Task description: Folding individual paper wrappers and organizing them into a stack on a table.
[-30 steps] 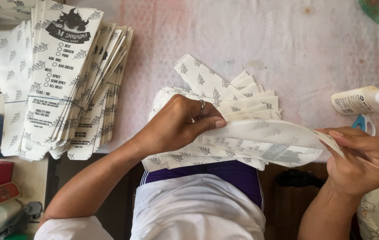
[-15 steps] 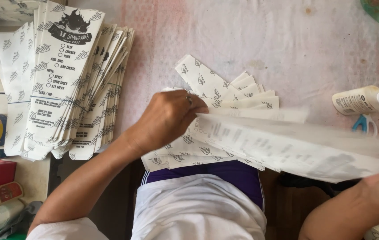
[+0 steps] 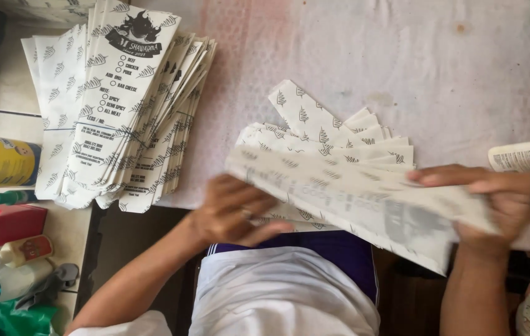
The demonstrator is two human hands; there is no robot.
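Long printed paper sleeve at centre, blurred, over fanned pile. Right hand pinches its 3 o'clock end; left hand flat, fingers loosely spread against its 9 o'clock end. Light, floppy, creases easily; best taken hold of at ends.

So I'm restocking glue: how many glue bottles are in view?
2, though more may be hidden off-frame. One white glue bottle lies at the table's right edge by the right hand; one red-capped glue bottle lies at lower left, near the red box.

Right hand grips a blurred paper sleeve; left hand underneath.
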